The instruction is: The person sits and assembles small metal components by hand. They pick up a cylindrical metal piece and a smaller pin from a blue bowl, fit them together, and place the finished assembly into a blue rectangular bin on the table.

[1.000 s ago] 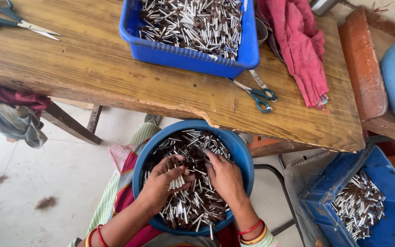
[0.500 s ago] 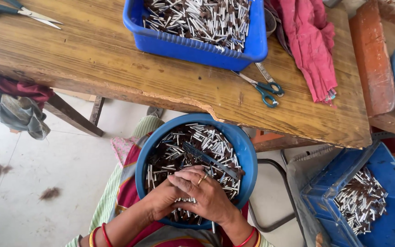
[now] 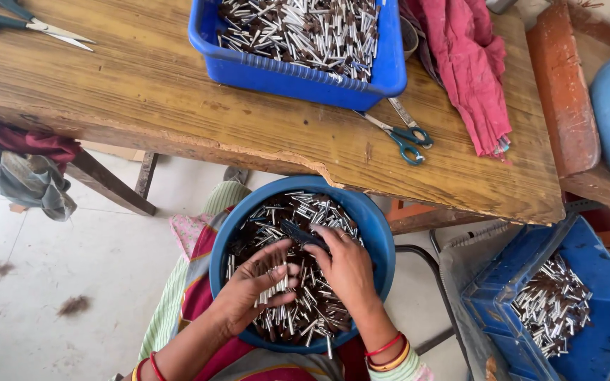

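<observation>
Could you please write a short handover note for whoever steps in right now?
Left hand: in the round bowl, fingers around a few metal tubes.
Right hand: on the pile, touching a dark tool.
Bowl sits on the lap. Table tray and floor crate hold more tubes; scissors lie beside the tray.
Done: cannot tell.
Left: bowl mostly full.

Beneath the fingers (image 3: 285,248) of both hands, the metal pieces (image 3: 298,317) are hidden. Whether the fingertips pinch any cannot be told. The forearms run off the bottom edge.
</observation>
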